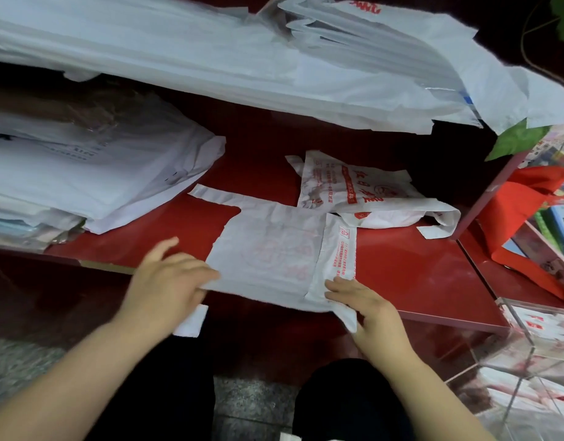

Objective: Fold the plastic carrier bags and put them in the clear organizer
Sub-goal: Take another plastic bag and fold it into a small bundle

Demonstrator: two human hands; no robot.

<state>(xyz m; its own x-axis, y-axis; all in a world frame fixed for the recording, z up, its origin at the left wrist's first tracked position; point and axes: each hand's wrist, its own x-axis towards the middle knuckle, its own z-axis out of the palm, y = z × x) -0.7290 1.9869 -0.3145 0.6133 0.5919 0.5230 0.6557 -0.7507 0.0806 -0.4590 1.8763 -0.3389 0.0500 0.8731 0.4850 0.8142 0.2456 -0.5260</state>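
A white carrier bag (pixel 274 249) with faint red print lies flat on the red table (pixel 417 275), its right side folded over as a narrow strip. My left hand (pixel 169 281) holds the bag's near left corner, fingers curled at its edge. My right hand (pixel 366 308) pinches the near right corner at the folded strip. A second white bag (pixel 354 189) with red lettering lies crumpled behind it. The clear organizer (pixel 529 361) stands at the lower right with folded bags inside.
Large heaps of white bags (pixel 210 58) cover the back of the table, and another stack (pixel 83 173) lies at the left. A red cloth bag (pixel 522 211) hangs at the right beside a green leaf (pixel 516 138). The grey floor (pixel 252 405) shows below.
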